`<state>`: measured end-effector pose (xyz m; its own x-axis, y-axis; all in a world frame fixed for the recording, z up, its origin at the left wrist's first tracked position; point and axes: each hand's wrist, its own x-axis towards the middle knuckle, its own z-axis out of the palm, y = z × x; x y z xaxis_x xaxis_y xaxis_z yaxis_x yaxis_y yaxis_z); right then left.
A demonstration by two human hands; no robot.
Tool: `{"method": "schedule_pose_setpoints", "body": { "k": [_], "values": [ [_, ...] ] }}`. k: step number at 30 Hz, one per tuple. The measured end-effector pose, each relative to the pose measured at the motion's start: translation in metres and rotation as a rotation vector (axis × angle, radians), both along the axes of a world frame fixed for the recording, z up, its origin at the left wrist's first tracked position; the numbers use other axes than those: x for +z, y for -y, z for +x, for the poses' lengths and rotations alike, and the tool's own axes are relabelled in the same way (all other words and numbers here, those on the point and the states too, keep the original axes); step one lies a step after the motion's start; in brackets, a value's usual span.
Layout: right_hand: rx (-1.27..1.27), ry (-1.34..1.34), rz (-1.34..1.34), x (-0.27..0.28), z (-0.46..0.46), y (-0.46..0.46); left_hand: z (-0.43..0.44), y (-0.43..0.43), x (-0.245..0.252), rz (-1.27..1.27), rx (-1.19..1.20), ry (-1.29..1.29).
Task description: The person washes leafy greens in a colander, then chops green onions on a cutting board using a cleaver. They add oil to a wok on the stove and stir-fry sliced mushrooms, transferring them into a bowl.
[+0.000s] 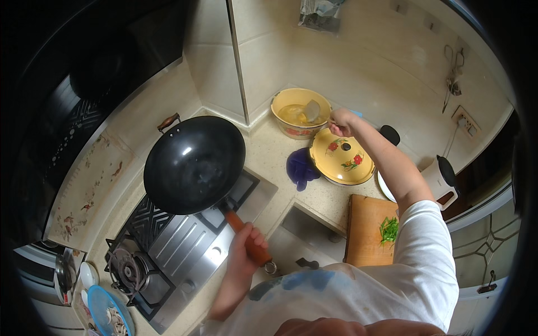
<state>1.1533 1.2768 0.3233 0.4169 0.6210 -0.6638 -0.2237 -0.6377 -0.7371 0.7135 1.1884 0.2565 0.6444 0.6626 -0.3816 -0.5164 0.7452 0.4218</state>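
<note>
My left hand (247,243) grips the wooden handle of a black wok (195,166), which is over the far burner of the gas stove. The wok's inside looks bare, with a shine on it. My right hand (341,122) reaches to the rim of a yellow enamel basin (297,133) with red flowers. It holds a utensil whose pale, rounded head (312,110) is in the basin, at the yellowish liquid (290,114); its handle is mostly hidden by my fingers. Just below that hand sits a yellow enamel pot lid (340,161) with a black knob.
A purple cloth-like item (301,166) lies beside the lidded pot. Chopped greens (389,230) rest on a wooden cutting board (365,235) near the sink (309,231). An electric kettle (440,180) stands right. A blue basket (107,311) holds pale pieces beside the near burner (128,269).
</note>
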Motion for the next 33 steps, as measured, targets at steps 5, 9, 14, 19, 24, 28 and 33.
{"method": "schedule_pose_setpoints", "body": {
  "k": [5, 9, 14, 19, 24, 28, 33],
  "values": [
    [-0.008, 0.116, 0.018, 0.001, 0.000, 0.014, -0.001, 0.000, 0.001, -0.006, -0.005, 0.000],
    [0.042, 0.152, -0.044, 0.005, 0.010, 0.026, -0.001, -0.001, -0.001, -0.002, -0.006, -0.005],
    [0.110, 0.088, -0.092, 0.011, 0.022, 0.028, 0.000, 0.000, -0.001, 0.001, -0.004, 0.007],
    [0.123, -0.107, -0.109, 0.020, 0.031, 0.022, 0.002, 0.001, 0.002, 0.005, 0.021, -0.033],
    [0.102, -0.254, -0.074, 0.016, 0.032, 0.021, 0.003, 0.002, 0.001, 0.017, 0.031, -0.049],
    [0.120, -0.376, -0.063, 0.008, 0.041, 0.021, 0.003, 0.002, 0.002, 0.016, 0.029, -0.032],
    [0.087, -0.501, 0.014, -0.015, 0.043, 0.014, 0.005, 0.004, 0.007, 0.015, 0.036, -0.055]
  ]
}}
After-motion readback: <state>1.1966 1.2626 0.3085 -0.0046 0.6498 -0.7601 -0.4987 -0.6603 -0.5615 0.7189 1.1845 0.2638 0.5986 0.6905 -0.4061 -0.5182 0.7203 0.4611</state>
